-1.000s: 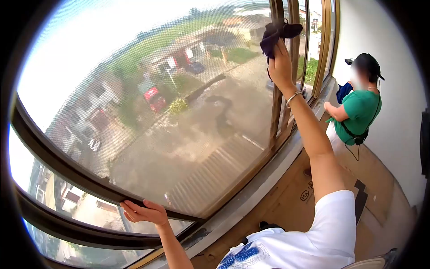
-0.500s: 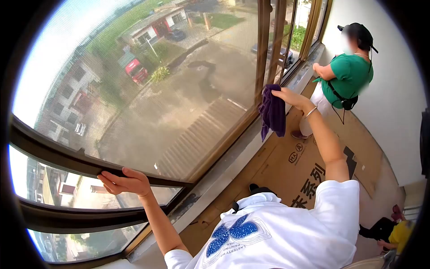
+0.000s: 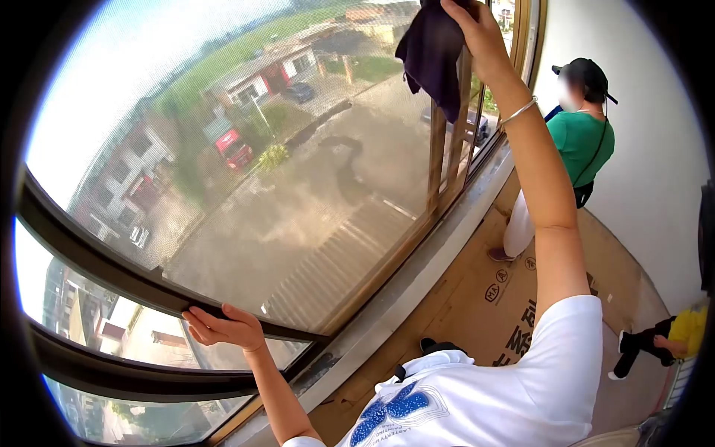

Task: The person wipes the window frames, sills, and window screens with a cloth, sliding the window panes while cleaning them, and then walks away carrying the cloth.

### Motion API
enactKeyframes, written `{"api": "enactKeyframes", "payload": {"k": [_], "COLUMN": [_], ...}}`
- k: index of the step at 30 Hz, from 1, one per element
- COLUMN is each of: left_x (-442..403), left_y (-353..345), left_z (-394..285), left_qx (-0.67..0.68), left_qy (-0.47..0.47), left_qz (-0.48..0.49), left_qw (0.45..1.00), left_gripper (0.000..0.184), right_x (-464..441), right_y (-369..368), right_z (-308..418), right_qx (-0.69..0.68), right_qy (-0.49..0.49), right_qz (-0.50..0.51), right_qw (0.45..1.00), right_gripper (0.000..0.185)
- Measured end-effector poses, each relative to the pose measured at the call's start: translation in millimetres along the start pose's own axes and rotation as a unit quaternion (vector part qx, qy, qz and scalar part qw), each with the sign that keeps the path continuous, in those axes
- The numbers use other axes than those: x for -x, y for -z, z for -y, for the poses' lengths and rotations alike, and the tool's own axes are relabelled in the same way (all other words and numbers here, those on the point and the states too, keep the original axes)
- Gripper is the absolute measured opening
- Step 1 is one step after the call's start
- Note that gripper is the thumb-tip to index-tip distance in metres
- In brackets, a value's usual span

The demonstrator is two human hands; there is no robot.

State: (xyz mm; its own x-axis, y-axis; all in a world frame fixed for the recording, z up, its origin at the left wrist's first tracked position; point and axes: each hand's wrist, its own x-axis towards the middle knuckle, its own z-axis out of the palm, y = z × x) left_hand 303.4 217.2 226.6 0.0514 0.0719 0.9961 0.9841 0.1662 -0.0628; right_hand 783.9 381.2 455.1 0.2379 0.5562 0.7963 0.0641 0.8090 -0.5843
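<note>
Raised high in front of the window, my right hand (image 3: 477, 37) is closed on a dark purple cloth (image 3: 436, 56). The cloth hangs down in folds beside the upright frame bars. Lower on the left, my left hand (image 3: 227, 328) has its fingertips and thumb on the dark window frame (image 3: 126, 268), gripping its edge with the palm turned up. Between the two hands stretches a large mesh-covered window pane (image 3: 320, 201), through which a yard and houses show.
A sill (image 3: 417, 276) runs below the window. Printed cardboard (image 3: 477, 313) covers the floor. A person in a green top (image 3: 588, 141) stands by the window at the right. Another person in yellow (image 3: 685, 331) is at the lower right. A white wall (image 3: 648, 164) rises behind.
My right hand has moved up with the purple cloth, from sill height to the upper part of the window. My left hand stays on the frame. The view has shifted slightly.
</note>
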Motion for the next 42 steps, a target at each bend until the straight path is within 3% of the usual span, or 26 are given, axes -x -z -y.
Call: {"api": "enactKeyframes", "payload": {"k": [2, 3, 4, 5, 9, 10, 11, 12, 13, 15, 17, 20, 22, 24, 26, 29, 31, 34, 36, 37, 38, 40, 41, 42], "left_x": [-0.5, -0.1, 0.1, 0.0, 0.6, 0.5, 1.7, 1.7, 1.9, 2.2, 4.0, 2.8, 2.8, 4.2, 3.2, 5.5, 9.1, 10.6, 13.7, 13.5, 13.4, 13.5, 13.1, 12.3], "left_y": [1.7, 1.5, 1.7, 1.2, 1.5, 0.4, -0.6, -1.4, -2.1, -0.9, 0.0, 3.4, 4.9, 4.1, 4.2, 4.2, 2.5, 0.3, -1.5, -1.9, -1.3, -5.1, -5.7, -6.0], "left_z": [-2.1, -2.0, -0.9, -0.2, -1.6, -1.6, -0.9, -1.1, -1.5, -1.5, -1.4, -2.0, -1.6, -0.1, 1.3, -0.3, 1.4, 1.3, 3.2, 2.4, 2.8, 1.4, 1.5, 1.6], "left_qx": [-0.002, -0.001, 0.0, -0.006, 0.009, 0.009, 0.011, 0.008, 0.003, 0.0, -0.006, -0.027, -0.032, -0.037, -0.035, -0.03, -0.029, -0.017, -0.03, -0.018, -0.01, -0.016, -0.018, -0.017], "left_qy": [0.011, 0.009, 0.007, 0.008, 0.007, 0.008, 0.008, 0.01, 0.009, 0.002, 0.014, 0.01, 0.004, -0.001, -0.001, 0.005, 0.009, 0.014, 0.021, 0.016, 0.01, 0.022, 0.023, 0.022], "left_qz": [0.001, 0.002, 0.003, -0.003, -0.005, -0.004, -0.008, -0.01, -0.012, -0.012, -0.004, 0.005, -0.001, 0.006, 0.004, 0.008, 0.015, 0.01, 0.004, 0.004, 0.007, -0.001, 0.001, 0.005], "left_qw": [1.0, 1.0, 1.0, 1.0, 1.0, 1.0, 1.0, 1.0, 1.0, 1.0, 1.0, 1.0, 0.999, 0.999, 0.999, 1.0, 0.999, 1.0, 0.999, 1.0, 1.0, 1.0, 1.0, 1.0], "left_gripper": [0.051, 0.051, 0.051, 0.051, 0.049, 0.049, 0.048, 0.048, 0.048, 0.048, 0.048, 0.048, 0.048, 0.048, 0.048, 0.049, 0.049, 0.049, 0.048, 0.048, 0.049, 0.048, 0.048, 0.048], "right_x": [-30.2, -42.7, -50.2, -52.8, -41.6, -38.1, -11.2, 10.0, 13.1, 54.0, 100.1, 152.1, 148.4, 112.5, 67.6, -25.1, -80.1, -142.3, -149.3, -144.4, -123.0, -109.8, -94.6, -78.7], "right_y": [-29.0, -45.3, -58.0, -66.4, -105.2, -110.1, -137.8, -156.4, -168.3, -202.0, -236.5, -270.1, -272.7, -252.0, -224.6, -163.2, -116.0, -40.7, -50.8, -69.4, -104.3, -160.3, -186.0, -215.3], "right_z": [13.6, -3.2, -26.2, -38.8, -59.9, -66.3, -33.7, -4.5, -12.3, 10.6, 33.3, 36.3, 31.2, 34.3, 38.8, 23.6, -10.9, -84.9, -81.8, -65.2, -33.5, 15.1, 41.2, 66.9], "right_qx": [-0.098, 0.091, 0.274, 0.315, 0.316, 0.511, 0.301, 0.26, 0.277, 0.219, 0.177, 0.114, 0.134, 0.246, 0.252, 0.327, 0.368, 0.528, 0.477, 0.398, 0.425, 0.314, 0.285, 0.266], "right_qy": [0.007, 0.054, 0.098, 0.181, 0.287, 0.472, 0.412, 0.423, 0.468, 0.454, 0.491, 0.589, 0.633, 0.655, 0.548, 0.526, 0.458, 0.245, 0.289, 0.33, 0.413, 0.508, 0.473, 0.505], "right_qz": [0.083, 0.02, -0.046, -0.027, -0.157, -0.176, -0.173, -0.151, -0.142, -0.03, 0.032, 0.161, 0.145, 0.12, 0.09, -0.068, -0.174, -0.304, -0.313, -0.263, -0.287, -0.226, -0.135, -0.123], "right_qw": [0.992, 0.994, 0.956, 0.931, 0.891, 0.696, 0.843, 0.855, 0.827, 0.863, 0.852, 0.784, 0.749, 0.704, 0.793, 0.782, 0.791, 0.754, 0.769, 0.815, 0.753, 0.77, 0.823, 0.812], "right_gripper": [0.05, 0.058, 0.067, 0.075, 0.045, 0.037, 0.027, 0.02, 0.025, 0.027, 0.03, 0.022, 0.022, 0.021, 0.02, 0.021, 0.023, 0.027, 0.028, 0.027, 0.024, 0.02, 0.016, 0.016]}}
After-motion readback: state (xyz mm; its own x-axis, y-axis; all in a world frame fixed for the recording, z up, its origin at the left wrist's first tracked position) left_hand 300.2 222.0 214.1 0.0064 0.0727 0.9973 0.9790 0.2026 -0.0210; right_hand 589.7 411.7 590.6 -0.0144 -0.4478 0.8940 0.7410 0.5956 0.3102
